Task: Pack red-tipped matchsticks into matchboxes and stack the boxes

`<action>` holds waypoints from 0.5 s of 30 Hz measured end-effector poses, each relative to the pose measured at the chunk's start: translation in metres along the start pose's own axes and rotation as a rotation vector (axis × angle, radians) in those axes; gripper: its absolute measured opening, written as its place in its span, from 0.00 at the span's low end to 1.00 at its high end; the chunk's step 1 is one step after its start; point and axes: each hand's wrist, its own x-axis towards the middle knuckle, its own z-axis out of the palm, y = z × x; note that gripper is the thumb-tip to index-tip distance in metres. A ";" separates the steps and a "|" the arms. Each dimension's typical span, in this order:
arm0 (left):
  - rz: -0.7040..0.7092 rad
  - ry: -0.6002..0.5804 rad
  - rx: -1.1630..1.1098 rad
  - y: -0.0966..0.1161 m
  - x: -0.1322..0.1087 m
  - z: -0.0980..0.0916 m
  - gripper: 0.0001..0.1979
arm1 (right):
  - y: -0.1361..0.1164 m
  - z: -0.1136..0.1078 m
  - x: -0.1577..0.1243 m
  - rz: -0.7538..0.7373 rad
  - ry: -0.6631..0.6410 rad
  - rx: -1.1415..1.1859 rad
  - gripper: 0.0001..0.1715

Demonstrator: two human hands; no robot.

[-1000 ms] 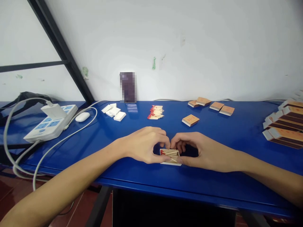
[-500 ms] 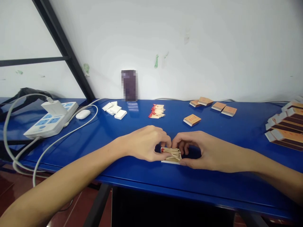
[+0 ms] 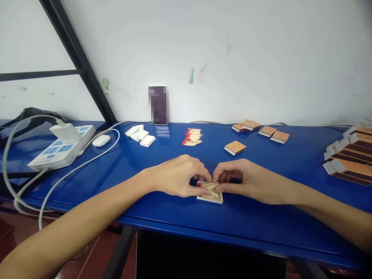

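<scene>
A small white matchbox tray (image 3: 214,200) lies on the blue table near its front edge. Wooden matches (image 3: 213,187) fill it, somewhat crossed, a red head showing at the left end. My left hand (image 3: 186,176) is closed on the matches from the left, its thumb lying over them. From the right, my right hand (image 3: 247,181) has its thumb and curled fingers closed at the other ends of the matches. Part of the tray's back is hidden by my fingers. Beyond my hands lies a pile of red-headed matches (image 3: 193,137).
White tray pieces (image 3: 147,141) lie at the back left, orange matchbox sleeves (image 3: 235,147) at the back right. More boxes (image 3: 348,168) are stacked at the far right. A phone (image 3: 159,105) leans on the wall. A power strip (image 3: 62,149), cables and a white earbud case (image 3: 101,140) occupy the left.
My right thumb has moved from the tray's front right corner up to the ends of the matches. My left hand has stayed nearly in place. The view has shifted slightly.
</scene>
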 end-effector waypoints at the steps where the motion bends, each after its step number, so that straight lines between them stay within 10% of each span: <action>1: 0.004 0.001 0.002 0.000 0.000 0.000 0.11 | 0.000 0.001 0.000 0.002 0.010 -0.014 0.15; 15: 0.049 0.009 0.088 0.003 -0.001 0.000 0.14 | -0.002 0.004 -0.002 -0.090 0.041 -0.175 0.12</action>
